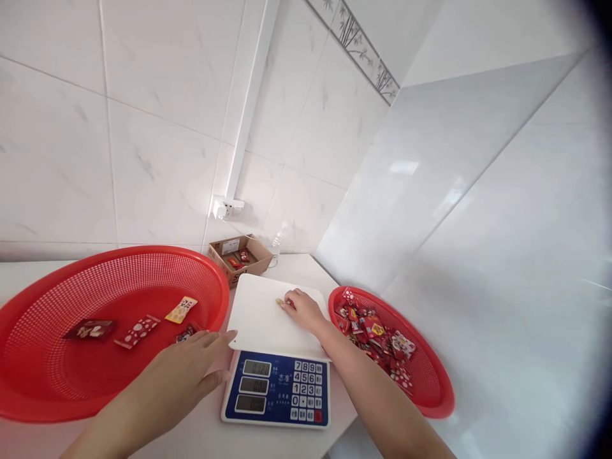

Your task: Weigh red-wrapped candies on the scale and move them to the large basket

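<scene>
My right hand (302, 309) is over the white pan of a digital scale (258, 312), fingers closed on a small candy packet, of which only a yellowish end (280, 301) and a bit of red show. The rest of it is covered by my fingers. Palm down, my left hand (203, 363) hovers between the left red basket (217, 280) and the scale, thumb and fingers apart, holding nothing. In that basket lie a dark red packet (90, 329), a red packet with white spots (138, 331), a yellow packet (181, 309) and another packet (186, 332) partly behind my left hand.
A smaller red basket (437, 389) full of red packets (375, 328) stands right of the scale. Behind the scale is an open cardboard box (261, 258) with a few packets, beside a clear plastic bottle (280, 236). A wall socket (228, 207) and tiled walls bound the table.
</scene>
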{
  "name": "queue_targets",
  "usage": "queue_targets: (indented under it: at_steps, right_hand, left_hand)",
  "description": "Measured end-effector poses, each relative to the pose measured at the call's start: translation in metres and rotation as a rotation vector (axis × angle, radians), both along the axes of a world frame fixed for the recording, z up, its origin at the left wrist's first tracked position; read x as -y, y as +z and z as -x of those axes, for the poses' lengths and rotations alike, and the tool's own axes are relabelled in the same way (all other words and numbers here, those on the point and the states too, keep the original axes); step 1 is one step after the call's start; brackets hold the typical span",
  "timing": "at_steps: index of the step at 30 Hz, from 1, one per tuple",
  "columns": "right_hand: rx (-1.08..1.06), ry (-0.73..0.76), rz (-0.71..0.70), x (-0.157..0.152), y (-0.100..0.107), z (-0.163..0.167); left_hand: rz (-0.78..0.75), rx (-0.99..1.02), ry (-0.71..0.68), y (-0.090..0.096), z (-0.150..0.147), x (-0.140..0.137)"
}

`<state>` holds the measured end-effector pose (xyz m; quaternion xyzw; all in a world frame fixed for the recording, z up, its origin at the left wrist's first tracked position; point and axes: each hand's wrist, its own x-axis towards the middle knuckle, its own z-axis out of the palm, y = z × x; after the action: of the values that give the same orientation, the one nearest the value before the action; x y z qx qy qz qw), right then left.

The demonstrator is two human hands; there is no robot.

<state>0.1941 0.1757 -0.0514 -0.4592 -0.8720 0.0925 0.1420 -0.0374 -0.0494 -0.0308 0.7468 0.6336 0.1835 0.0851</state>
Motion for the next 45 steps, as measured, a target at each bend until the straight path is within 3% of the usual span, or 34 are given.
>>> queue_targets:
  at_steps: [7,11,15,18,25,36,45]
  right_hand:
    - [-0.111,-0.119,0.036,0.013,0.044,-0.038]
    - [0.071,-0.206,0.109,0.053,0.057,-0.066]
    - [0.271,-0.26,0.11,0.084,0.045,-0.072]
    - [0.323,-0.277,0.095,0.088,0.031,-0.069]
    - [0.329,-0.314,-0.003,0.069,0.011,-0.068]
    - [0.314,-0.301,-0.07,0.049,0.0,-0.037]
    - [0.169,-0.289,-0.093,0.035,-0.002,-0.027]
  left_hand:
    - [-0.042,0.004,-0.039,-0.004,0.005,0.0]
    - [-0.061,0.012,-0.072,-0.006,0.006,-0.001]
    - [-0.073,0.039,-0.071,-0.009,0.007,-0.002]
    - [-0.064,0.018,-0.071,-0.01,0.007,-0.002]
    - [-0.053,0.015,-0.056,-0.009,0.005,-0.002]
    - [0.02,0.002,-0.04,-0.003,0.004,0.0]
    - [0.086,0.023,-0.029,0.007,0.002,0.002]
